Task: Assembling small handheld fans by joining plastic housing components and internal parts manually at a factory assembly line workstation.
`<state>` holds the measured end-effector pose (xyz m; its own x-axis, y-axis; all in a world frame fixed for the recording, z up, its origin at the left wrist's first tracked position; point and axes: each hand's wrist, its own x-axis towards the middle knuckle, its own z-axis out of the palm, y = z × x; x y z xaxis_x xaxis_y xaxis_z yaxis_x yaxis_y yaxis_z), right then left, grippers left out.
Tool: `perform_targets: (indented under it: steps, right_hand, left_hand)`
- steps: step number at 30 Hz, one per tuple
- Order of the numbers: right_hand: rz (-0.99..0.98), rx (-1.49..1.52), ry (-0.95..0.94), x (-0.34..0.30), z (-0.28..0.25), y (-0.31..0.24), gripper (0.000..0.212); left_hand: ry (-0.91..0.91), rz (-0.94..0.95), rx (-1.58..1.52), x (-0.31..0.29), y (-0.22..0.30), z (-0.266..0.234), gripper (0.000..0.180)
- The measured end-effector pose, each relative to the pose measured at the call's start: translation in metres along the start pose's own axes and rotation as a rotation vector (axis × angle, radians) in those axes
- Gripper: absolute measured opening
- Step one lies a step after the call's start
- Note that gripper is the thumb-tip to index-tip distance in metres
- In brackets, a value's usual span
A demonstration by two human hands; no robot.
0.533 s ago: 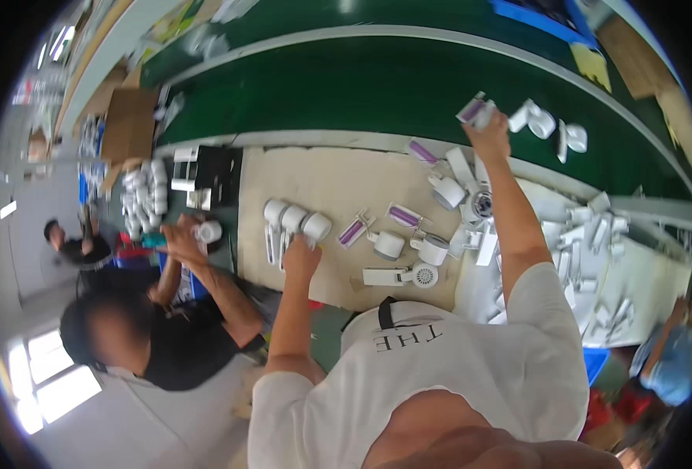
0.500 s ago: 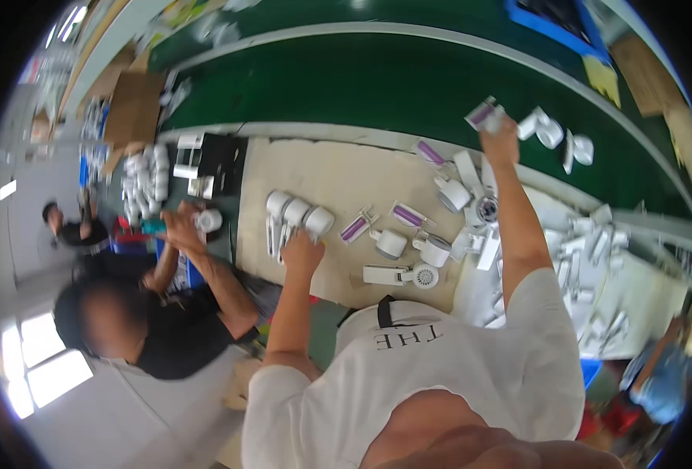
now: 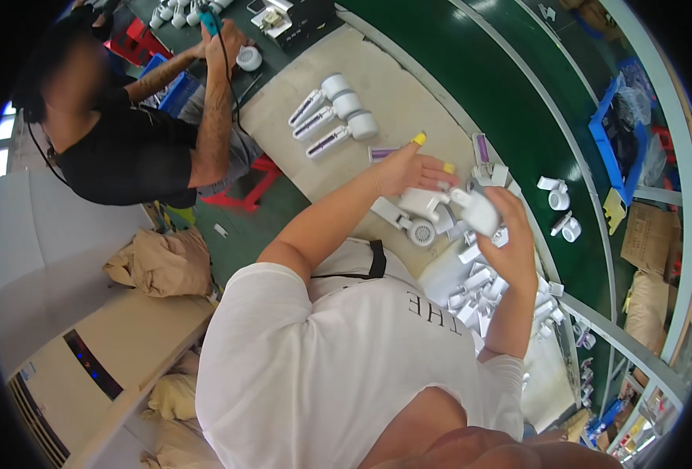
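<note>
My right hand [image 3: 511,238] is wrapped round a white plastic housing [image 3: 475,209] with a rounded head, above the right part of the work surface. Beside it my left hand [image 3: 412,170] stretches its fingers toward the housing, with yellow covers on some fingertips. Nothing shows in the left hand; whether its fingertips touch the housing I cannot tell. Beneath the hands lie another white piece with a round grille [image 3: 421,232] and a partly hidden purple-striped piece [image 3: 382,154]. Three white devices [image 3: 332,113] with round heads and dark-purple-striped handles lie in a row farther left.
A green conveyor belt [image 3: 510,102] runs along the far side, bearing white parts [image 3: 558,199]. More white parts [image 3: 479,297] are heaped at the right. At left a co-worker [image 3: 139,148] holds a teal corded tool [image 3: 210,22]. A blue bin [image 3: 619,144] stands beyond the belt.
The view has turned. My right hand has come back from over the belt and now holds the white housing. My left hand has left the row of devices and moved toward my right.
</note>
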<state>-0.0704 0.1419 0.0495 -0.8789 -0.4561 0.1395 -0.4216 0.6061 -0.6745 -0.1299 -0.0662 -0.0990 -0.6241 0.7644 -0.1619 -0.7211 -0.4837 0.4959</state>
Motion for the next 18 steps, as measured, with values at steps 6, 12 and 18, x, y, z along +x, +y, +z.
perform_targets:
  steps: [6,12,18]
  right_hand:
    - [0.035,-0.008,0.102,-0.023,0.008,-0.034,0.058]
    - [-0.128,-0.223,0.012,-0.037,0.004,-0.045,0.067]
    - [-0.172,-0.237,0.041,-0.066,0.018,-0.056,0.062]
  left_hand:
    - [-0.224,-0.191,-0.309,-0.047,-0.011,0.045,0.066]
    - [-0.431,-0.326,0.252,-0.084,-0.027,0.080,0.055]
    - [0.127,0.086,0.452,-0.077,-0.064,0.062,0.052]
